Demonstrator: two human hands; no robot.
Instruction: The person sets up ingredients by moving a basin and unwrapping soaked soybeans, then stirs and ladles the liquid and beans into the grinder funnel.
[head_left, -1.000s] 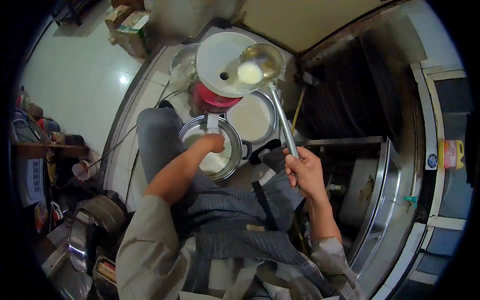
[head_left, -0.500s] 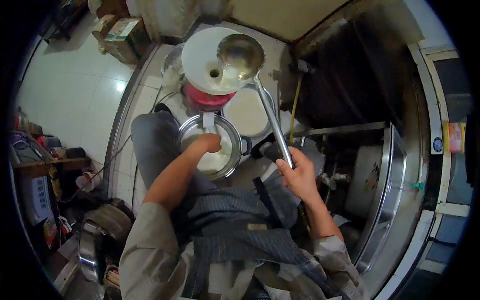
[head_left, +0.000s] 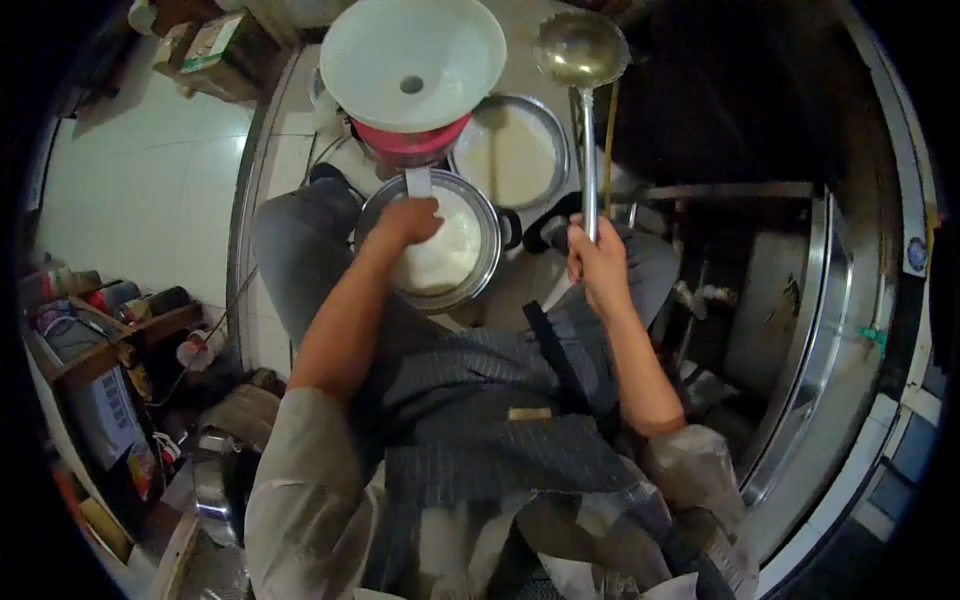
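My right hand [head_left: 597,262] is wrapped round the handle of a large metal ladle [head_left: 589,150]. The ladle's bowl stands out in front of me, to the right of a wide white hopper [head_left: 450,75] with a hole in its bottom. Under the hopper is a red machine body [head_left: 413,143] with a pale spout [head_left: 419,182]. At the spout's lower end, above a steel pot [head_left: 489,222] of whitish liquid, my left hand [head_left: 408,222] has its fingers curled closed; what they grip is hidden. A metal basin [head_left: 563,160] of creamy liquid sits beside the machine.
My knees flank the pot. A dark metal stand [head_left: 830,260] is on the right, with a yellow stick [head_left: 609,120] nearby. Cardboard boxes [head_left: 225,55] lie at the far left; a cluttered wooden shelf [head_left: 150,330] and pans [head_left: 215,480] are at near left.
The ladle has swung from over the hopper to its right and is held more upright. My left hand remains at the spout. The view has shifted, moving the scene somewhat.
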